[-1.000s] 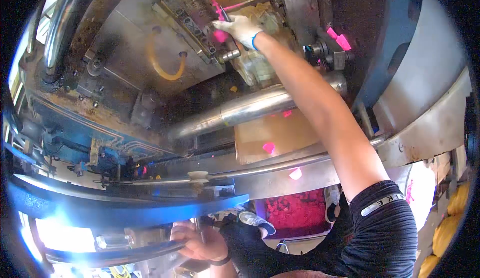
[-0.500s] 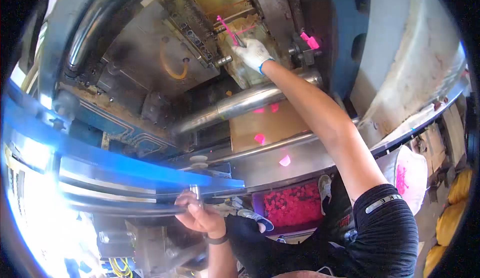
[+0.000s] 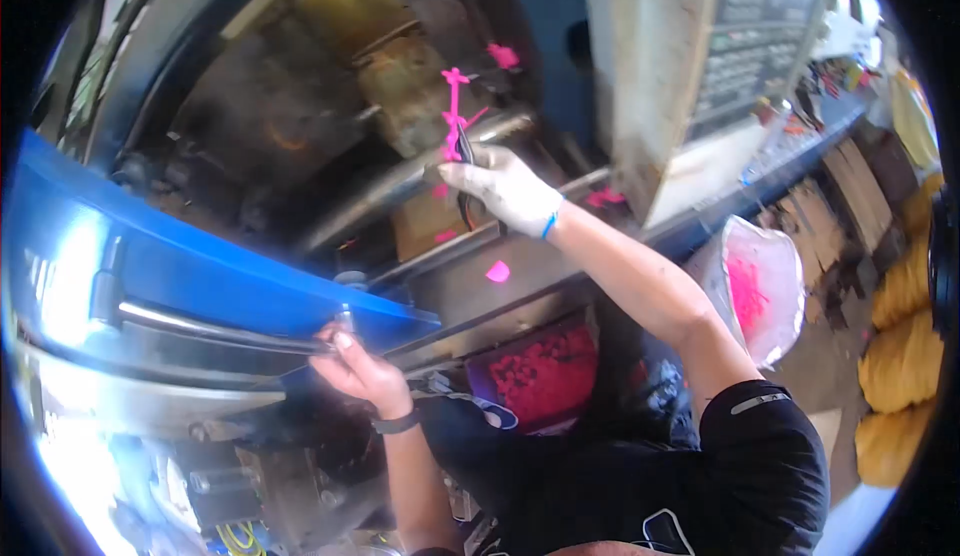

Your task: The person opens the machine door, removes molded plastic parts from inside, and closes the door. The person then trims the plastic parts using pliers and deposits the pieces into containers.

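Observation:
My right hand (image 3: 508, 188), in a white glove with a blue cuff edge, is closed around dark-handled pliers (image 3: 464, 151). A thin, branched pink plastic sprue (image 3: 453, 101) stands up at the pliers' jaws, over the front of the machine opening. My bare left hand (image 3: 362, 368), with a dark band on the wrist, has its fingers curled round the metal handle (image 3: 318, 344) at the edge of the blue machine door (image 3: 230, 276). Inside the machine, the metal mould parts (image 3: 290, 86) are blurred.
Below the machine sits a purple bin (image 3: 482, 381) of pink pieces. On the right stands a white sack (image 3: 785, 296) with pink scraps inside. Loose pink bits (image 3: 498, 272) lie on the machine ledge. Yellow sacks (image 3: 900, 371) line the far right.
My right hand has drawn back from the mould area towards me, bringing the pliers and pink sprue. My left hand stays on the handle. The head view has turned and shifted.

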Available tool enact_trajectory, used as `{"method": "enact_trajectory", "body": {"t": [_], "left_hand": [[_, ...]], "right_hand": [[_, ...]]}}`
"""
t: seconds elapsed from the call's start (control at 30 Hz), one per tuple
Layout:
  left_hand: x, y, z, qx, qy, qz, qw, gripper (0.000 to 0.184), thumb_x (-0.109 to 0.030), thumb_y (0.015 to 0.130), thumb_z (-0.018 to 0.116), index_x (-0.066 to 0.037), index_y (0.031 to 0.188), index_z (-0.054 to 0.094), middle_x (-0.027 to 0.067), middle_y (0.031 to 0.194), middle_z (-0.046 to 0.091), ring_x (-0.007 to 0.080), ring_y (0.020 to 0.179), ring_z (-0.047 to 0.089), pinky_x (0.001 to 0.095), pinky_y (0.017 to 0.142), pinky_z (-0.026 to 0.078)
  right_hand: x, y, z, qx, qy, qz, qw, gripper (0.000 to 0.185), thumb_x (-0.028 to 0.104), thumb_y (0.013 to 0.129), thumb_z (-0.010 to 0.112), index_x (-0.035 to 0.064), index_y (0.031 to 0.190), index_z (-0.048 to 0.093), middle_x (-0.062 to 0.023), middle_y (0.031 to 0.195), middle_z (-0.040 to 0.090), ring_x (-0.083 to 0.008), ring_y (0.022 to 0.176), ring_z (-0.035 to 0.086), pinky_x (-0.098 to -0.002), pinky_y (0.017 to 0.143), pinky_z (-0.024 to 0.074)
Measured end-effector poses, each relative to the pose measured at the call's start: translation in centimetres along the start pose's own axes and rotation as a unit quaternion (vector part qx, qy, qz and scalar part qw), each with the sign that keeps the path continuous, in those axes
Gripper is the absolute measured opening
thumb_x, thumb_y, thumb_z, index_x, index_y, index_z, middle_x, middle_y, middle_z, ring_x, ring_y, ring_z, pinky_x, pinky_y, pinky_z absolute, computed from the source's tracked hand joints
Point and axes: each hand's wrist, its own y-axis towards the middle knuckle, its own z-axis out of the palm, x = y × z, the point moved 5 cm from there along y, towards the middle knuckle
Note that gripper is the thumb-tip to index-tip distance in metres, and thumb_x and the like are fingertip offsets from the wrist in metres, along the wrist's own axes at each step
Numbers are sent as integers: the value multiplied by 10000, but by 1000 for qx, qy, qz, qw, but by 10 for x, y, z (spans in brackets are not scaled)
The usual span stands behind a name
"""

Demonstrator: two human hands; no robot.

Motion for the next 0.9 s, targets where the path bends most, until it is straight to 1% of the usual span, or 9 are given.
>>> {"method": "enact_trajectory", "body": {"t": [0.07, 0.17, 0.3, 0.37, 0.47, 0.53, 0.73, 0.87, 0.9], "left_hand": [[-4, -3, 9, -1, -15, -4, 1000, 189, -151, 1051, 547, 26, 1117, 526, 116, 1087, 587, 194, 964, 559, 346, 884, 466], [-11, -10, 20, 13, -9, 21, 1000, 206, -159, 1073, 550, 41, 1111, 514, 142, 1053, 624, 199, 960, 605, 355, 904, 508], [-27, -21, 49, 61, -42, -8, 997, 182, -111, 1073, 517, 56, 1084, 445, 302, 1090, 659, 326, 1027, 691, 436, 970, 552], [-24, -25, 60, 83, -91, -11, 992, 198, -108, 1074, 514, 57, 1134, 422, 372, 1105, 662, 374, 1009, 713, 442, 937, 587], [-43, -34, 81, 112, -113, 15, 987, 203, -108, 1073, 517, 62, 1137, 426, 358, 1106, 666, 372, 986, 719, 422, 906, 603], [-39, -43, 91, 94, -100, 11, 990, 212, -103, 1061, 553, 82, 1139, 483, 280, 1118, 665, 302, 1008, 691, 385, 924, 568], [-51, -61, 114, 133, -52, 47, 989, 249, -102, 1033, 613, 92, 1173, 546, 193, 1130, 643, 247, 1037, 645, 353, 939, 509], [-67, -77, 139, 153, -107, 36, 982, 255, -85, 1024, 617, 99, 1175, 527, 199, 1160, 627, 254, 1061, 628, 360, 966, 498], [-70, -81, 146, 163, -124, 47, 978, 250, -85, 1045, 600, 91, 1215, 548, 175, 1185, 636, 209, 1071, 622, 323, 970, 496]], "right_hand": [[14, -62, -16, 6, 63, 51, 997, 316, 333, 1030, 656, 76, 1213, 681, -7, 1000, 688, -55, 801, 616, -261, 670, 484], [-6, -143, -63, -89, 79, 3, 993, 371, 334, 1048, 624, 53, 1289, 649, -54, 1089, 706, -85, 729, 648, -238, 645, 489], [5, -263, -128, -213, 59, 116, 968, 467, 451, 1041, 592, 37, 1250, 645, -107, 882, 715, -133, 625, 630, -297, 573, 534], [-28, -310, -158, -319, 196, 93, 923, 490, 489, 1054, 555, 62, 1291, 600, -116, 960, 706, -179, 704, 654, -327, 622, 550], [-84, -371, -204, -363, 442, 97, 815, 479, 481, 1018, 622, 81, 1281, 611, -117, 1003, 725, -230, 795, 707, -383, 725, 593], [-107, -405, -223, -412, 446, 169, 776, 497, 439, 1031, 610, 31, 1314, 594, -136, 1083, 733, -242, 858, 733, -405, 789, 618], [-127, -440, -239, -506, 515, 55, 690, 422, 327, 1043, 589, -7, 1300, 615, -162, 1123, 730, -289, 924, 730, -408, 818, 628], [-125, -446, -239, -453, 540, 18, 709, 391, 318, 1049, 579, 2, 1275, 623, -178, 1123, 728, -301, 930, 725, -418, 799, 628], [-121, -446, -238, -447, 528, 16, 722, 375, 316, 1058, 559, 5, 1255, 633, -186, 1123, 729, -300, 925, 727, -412, 796, 631]]}}
